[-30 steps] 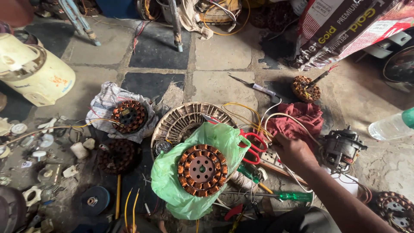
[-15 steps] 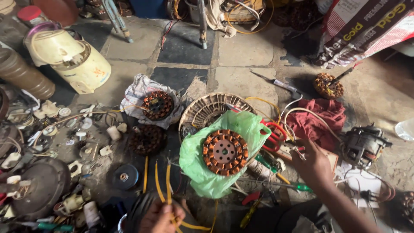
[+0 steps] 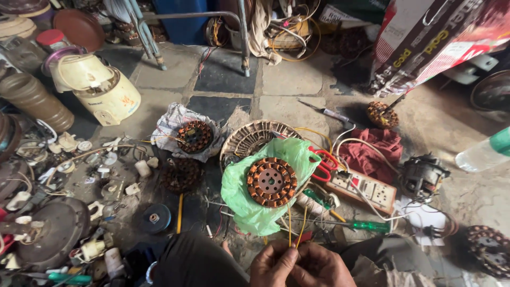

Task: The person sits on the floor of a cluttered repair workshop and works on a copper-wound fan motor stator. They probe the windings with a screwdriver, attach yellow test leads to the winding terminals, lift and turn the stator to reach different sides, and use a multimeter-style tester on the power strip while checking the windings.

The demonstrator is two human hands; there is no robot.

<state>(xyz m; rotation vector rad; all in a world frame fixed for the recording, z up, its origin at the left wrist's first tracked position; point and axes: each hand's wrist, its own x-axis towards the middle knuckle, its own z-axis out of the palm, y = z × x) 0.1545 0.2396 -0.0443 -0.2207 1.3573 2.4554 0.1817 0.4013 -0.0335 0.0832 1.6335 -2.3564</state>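
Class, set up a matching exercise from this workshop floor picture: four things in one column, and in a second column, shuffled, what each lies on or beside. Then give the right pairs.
Things:
1. copper-wound stator
2. yellow wires
3. green-handled screwdriver
4. red cloth

Places:
A. pinched in the person's hands
B. on the green plastic bag
C. behind the white socket strip
D. on the floor in front of the socket strip

Pairs: 1-B, 2-A, 3-D, 4-C
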